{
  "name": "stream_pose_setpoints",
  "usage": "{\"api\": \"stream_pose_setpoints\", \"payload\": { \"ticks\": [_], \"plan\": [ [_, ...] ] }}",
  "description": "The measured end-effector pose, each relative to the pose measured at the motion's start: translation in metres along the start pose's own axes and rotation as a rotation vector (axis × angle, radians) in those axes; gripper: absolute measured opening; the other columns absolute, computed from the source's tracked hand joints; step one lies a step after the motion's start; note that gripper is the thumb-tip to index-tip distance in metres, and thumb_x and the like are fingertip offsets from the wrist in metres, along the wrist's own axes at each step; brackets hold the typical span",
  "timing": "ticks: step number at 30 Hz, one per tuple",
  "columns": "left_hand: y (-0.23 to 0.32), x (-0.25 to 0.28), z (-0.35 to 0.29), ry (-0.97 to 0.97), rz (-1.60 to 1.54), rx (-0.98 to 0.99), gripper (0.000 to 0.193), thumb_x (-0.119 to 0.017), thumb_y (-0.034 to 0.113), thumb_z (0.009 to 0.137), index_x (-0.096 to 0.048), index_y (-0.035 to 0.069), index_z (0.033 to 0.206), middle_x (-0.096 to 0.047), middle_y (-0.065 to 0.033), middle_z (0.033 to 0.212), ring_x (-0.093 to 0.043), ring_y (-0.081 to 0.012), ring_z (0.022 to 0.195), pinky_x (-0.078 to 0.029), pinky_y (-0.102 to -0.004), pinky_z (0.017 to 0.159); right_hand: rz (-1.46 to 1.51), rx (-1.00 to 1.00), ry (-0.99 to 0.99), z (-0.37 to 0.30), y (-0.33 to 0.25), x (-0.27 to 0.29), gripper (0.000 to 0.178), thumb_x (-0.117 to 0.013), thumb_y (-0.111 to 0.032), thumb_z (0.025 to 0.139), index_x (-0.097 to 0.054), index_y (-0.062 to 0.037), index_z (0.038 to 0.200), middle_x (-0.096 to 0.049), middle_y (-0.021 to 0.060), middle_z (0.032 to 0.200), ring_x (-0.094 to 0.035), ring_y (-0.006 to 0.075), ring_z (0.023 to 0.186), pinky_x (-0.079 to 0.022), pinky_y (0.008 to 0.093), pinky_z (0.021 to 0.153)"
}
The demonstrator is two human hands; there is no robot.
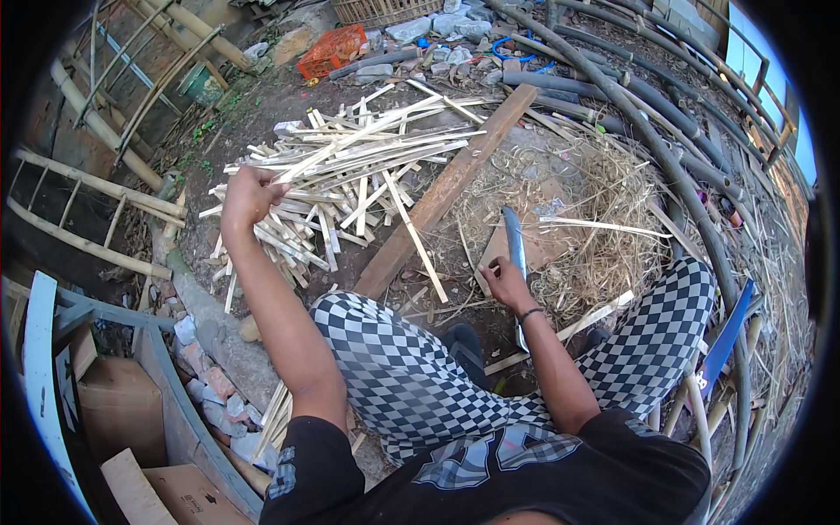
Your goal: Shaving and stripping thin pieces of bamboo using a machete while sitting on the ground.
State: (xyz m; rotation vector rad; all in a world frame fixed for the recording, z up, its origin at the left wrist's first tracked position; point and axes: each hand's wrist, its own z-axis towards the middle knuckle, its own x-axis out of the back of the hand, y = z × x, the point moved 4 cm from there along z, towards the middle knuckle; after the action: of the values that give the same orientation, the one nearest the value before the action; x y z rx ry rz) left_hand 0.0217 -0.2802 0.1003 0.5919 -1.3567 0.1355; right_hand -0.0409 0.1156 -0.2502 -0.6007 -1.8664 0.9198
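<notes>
My left hand (249, 199) reaches over the left side of a loose pile of pale split bamboo strips (328, 232). Its fingers are closed at the end of one long bamboo strip (350, 140) that slants up to the right across the pile. Between my knees, my right hand (505, 282) has its fingers curled in beside a long knife (514, 238). The blade passes behind this hand and shows again by the wrist. Whether those fingers grip the knife or something small cannot be made out. A flat brown piece (542, 241) lies just beyond the blade.
A wooden plank (455, 179) lies aslant between the pile and a heap of thin shavings (604, 201). Long poles (647, 131) stretch along the right. A blue saw (726, 337) is near my right knee. Cardboard boxes (122, 407) stand at lower left, an orange crate (332, 50) far off.
</notes>
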Motion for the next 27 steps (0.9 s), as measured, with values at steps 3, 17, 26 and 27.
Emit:
{"api": "stream_pose_setpoints", "payload": {
  "ticks": [3,17,26,27],
  "plan": [
    [0.033,-0.038,0.013,-0.145,-0.148,-0.213,0.03,-0.08,0.021,0.077,-0.075,0.001,0.099,-0.072,-0.0091,0.075,-0.066,-0.0154,0.07,-0.05,-0.0343,0.071,0.51,0.167,-0.037,0.004,-0.041,0.025,0.049,-0.056,-0.043,0.1,-0.056,-0.0006,0.123,-0.067,0.0129,0.103,-0.066,0.0182,0.09,-0.052,0.0333,0.075],
    [0.155,-0.146,0.016,-0.493,0.026,-0.597,0.053,-0.091,0.017,0.062,-0.071,0.0,0.108,-0.073,-0.0107,0.097,-0.068,-0.0149,0.088,-0.052,-0.0299,0.082,1.042,0.42,0.494,-0.048,-0.096,0.162,0.021,-0.057,-0.022,0.101,-0.058,-0.0014,0.103,-0.062,0.0069,0.082,-0.063,0.013,0.066,-0.052,0.0277,0.058],
    [0.28,-0.091,-0.071,-0.552,-0.977,-0.899,0.043,-0.078,0.004,0.08,-0.066,0.004,0.121,-0.069,-0.0084,0.115,-0.064,-0.015,0.101,-0.054,-0.0275,0.082,0.425,0.599,0.46,-0.063,-0.121,0.142,0.015,-0.065,-0.012,0.095,-0.063,0.0016,0.101,-0.057,0.0062,0.084,-0.06,0.0107,0.065,-0.049,0.0269,0.058],
    [0.284,-0.095,-0.076,-0.553,-0.98,-0.898,0.043,-0.078,0.004,0.08,-0.066,0.004,0.121,-0.069,-0.0084,0.115,-0.064,-0.015,0.101,-0.054,-0.0275,0.082,0.396,0.61,0.466,-0.066,-0.125,0.14,0.016,-0.065,-0.012,0.094,-0.063,0.0018,0.102,-0.057,0.0062,0.085,-0.06,0.0106,0.065,-0.049,0.0268,0.058]
  ]
}}
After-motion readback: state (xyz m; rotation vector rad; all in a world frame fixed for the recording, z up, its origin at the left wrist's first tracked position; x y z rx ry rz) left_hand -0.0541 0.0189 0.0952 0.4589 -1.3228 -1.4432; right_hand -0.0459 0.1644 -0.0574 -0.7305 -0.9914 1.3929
